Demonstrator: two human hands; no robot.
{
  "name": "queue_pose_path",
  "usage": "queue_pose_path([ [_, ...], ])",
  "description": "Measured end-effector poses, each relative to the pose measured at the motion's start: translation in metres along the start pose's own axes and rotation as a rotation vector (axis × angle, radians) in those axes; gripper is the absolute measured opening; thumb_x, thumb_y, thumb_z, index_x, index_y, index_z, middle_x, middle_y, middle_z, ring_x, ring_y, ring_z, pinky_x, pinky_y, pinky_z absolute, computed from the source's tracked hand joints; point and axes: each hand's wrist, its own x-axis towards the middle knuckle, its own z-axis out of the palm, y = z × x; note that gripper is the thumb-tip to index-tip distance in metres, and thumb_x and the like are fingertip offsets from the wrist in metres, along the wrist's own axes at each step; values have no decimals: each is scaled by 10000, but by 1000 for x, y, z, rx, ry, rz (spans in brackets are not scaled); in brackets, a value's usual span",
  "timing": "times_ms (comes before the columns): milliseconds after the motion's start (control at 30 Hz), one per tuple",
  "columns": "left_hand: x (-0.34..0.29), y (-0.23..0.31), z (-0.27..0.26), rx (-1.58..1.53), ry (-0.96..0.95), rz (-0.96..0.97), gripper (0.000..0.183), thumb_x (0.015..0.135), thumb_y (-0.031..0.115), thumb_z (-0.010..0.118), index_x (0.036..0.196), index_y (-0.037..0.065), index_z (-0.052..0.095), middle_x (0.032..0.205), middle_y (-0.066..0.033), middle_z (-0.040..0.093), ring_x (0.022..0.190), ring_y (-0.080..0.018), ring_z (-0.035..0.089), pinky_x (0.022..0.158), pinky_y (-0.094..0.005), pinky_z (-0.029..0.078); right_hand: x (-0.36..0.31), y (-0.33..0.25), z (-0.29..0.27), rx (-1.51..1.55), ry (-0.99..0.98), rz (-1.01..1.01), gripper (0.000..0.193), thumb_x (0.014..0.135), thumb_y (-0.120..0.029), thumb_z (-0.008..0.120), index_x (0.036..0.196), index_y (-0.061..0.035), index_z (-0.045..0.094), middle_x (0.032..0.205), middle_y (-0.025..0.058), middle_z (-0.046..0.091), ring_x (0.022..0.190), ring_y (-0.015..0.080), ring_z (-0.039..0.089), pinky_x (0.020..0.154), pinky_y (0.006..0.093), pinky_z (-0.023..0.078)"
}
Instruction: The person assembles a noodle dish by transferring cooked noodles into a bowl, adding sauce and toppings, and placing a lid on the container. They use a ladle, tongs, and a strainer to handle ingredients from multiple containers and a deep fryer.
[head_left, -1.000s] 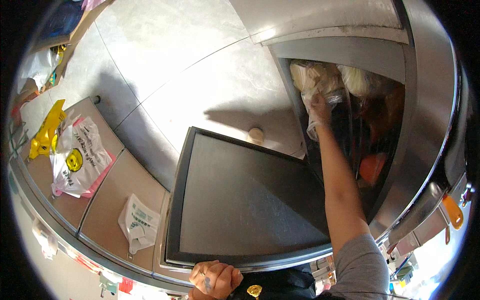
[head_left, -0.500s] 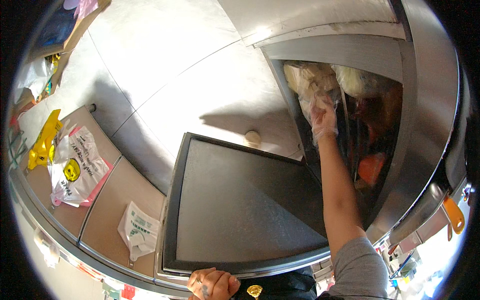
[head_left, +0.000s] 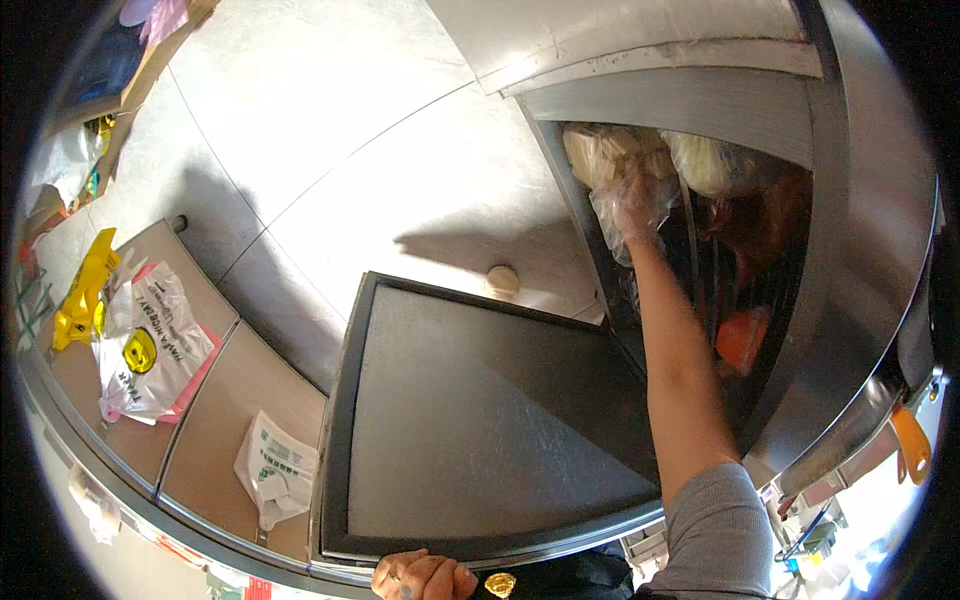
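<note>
The right hand point(head_left: 628, 200), in a thin clear glove, reaches straight out on a fully stretched arm into the open cabinet point(head_left: 850, 260), a steel fridge-like unit. Its fingers are closed around a clear plastic bag point(head_left: 612, 222), which hangs crumpled below the palm at the front edge of the upper shelf. Just above and touching the hand lies a pale, lumpy wrapped bundle point(head_left: 598, 152); to its right sits one more pale bagged bundle point(head_left: 712, 165), so two light bundles show on that shelf. Further right is a dark reddish-brown mass point(head_left: 765, 215), too shadowed to tell what it is. Lower down, behind the forearm, wire racks point(head_left: 715, 290) cross the interior, and one orange object point(head_left: 742, 338) rests beside them. The grey sleeve point(head_left: 715, 535) covers the upper arm at the lower edge of the view.

The left hand point(head_left: 425, 577) is at the bottom, its fingers curled over the near edge of the open door point(head_left: 470, 430), gripping it; the door's dark inner face swings out flat toward the person.

Beyond the door is a pale tiled floor point(head_left: 330, 130) with one small round beige thing point(head_left: 502, 281) lying near the door's far corner. On the left runs a counter point(head_left: 230, 390) with three bags: a yellow one point(head_left: 85, 290), a white one with a yellow smiling face point(head_left: 150, 345) and a smaller white one with green print point(head_left: 275, 470). An orange handle point(head_left: 908, 440) hangs at the right.
</note>
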Motion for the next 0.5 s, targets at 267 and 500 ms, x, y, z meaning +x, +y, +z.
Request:
queue_pose_path([
  [267, 13, 5, -6, -3, -61, -11, 92, 849, 117, 644, 768, 88, 610, 799, -68, 624, 708, -250, 630, 639, -387, 531, -8, 26, 14, 356, -210, 378, 506, 945, -289, 580, 1359, -18, 472, 1341, 217, 510, 1241, 363, 494, 1074, 420, 377],
  [500, 7, 6, 2, 25, 34, -33, 100, 849, 120, 643, 764, 81, 606, 791, -69, 626, 699, -252, 628, 621, -378, 526, -5, -24, -25, 1029, -94, 710, 415, 923, -295, 639, 1237, -41, 541, 1194, 119, 588, 1102, 231, 575, 976, 372, 458],
])
